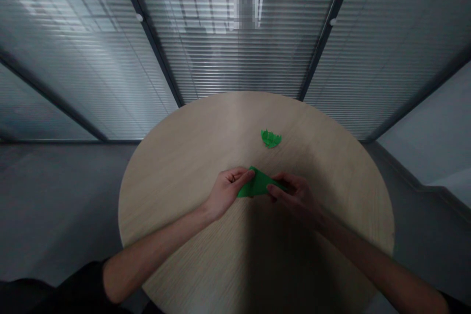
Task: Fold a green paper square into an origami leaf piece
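The folded green paper is a roughly triangular piece located between my hands, over the near half of the tabletop, with one corner pointing away from me. I cannot tell whether its underside touches the surface. My left hand holds its left side, with the fingers curled and the fingertips bearing on the paper near the far corner. My right hand pinches the right end between thumb and fingers, and the exact finger placement is partly hidden. The hands are close together and do not touch each other. Ahead of them, and apart from both, a second green paper piece with a jagged edge lies on the round wood-grain table. My bare forearms extend from the dark sleeves at the lower edge of the view. Beyond the table stand glass partitions with horizontal blinds, one carrying a pixelated patch. A grey floor surrounds the table.
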